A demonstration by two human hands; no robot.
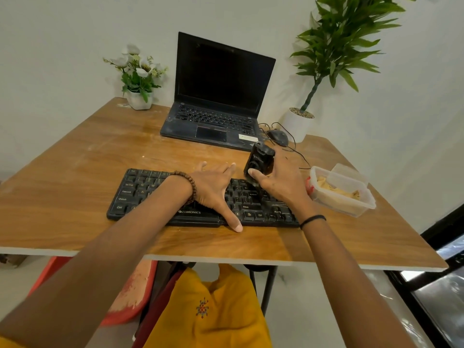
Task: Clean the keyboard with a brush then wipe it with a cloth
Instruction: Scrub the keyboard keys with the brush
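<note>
While the left hand [213, 187] lies flat, fingers spread, on the keyboard [140, 192], the right hand [281, 184] grips a black brush [259, 159] upright, its lower end on the keys. At 3 o'clock, a clear tub [361, 204] holds a yellowish cloth [322, 183]; at 12 o'clock, an open laptop [218, 96].

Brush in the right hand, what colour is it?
The brush is black, shown best in the head view.

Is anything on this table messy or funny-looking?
Yes. The laptop looks dusty, with pale smudges around its keys. The table has whitish scuffs, mostly near the flower pot. The mouse cable lies in loose tangled loops. Nothing looks spilled or broken.
</note>
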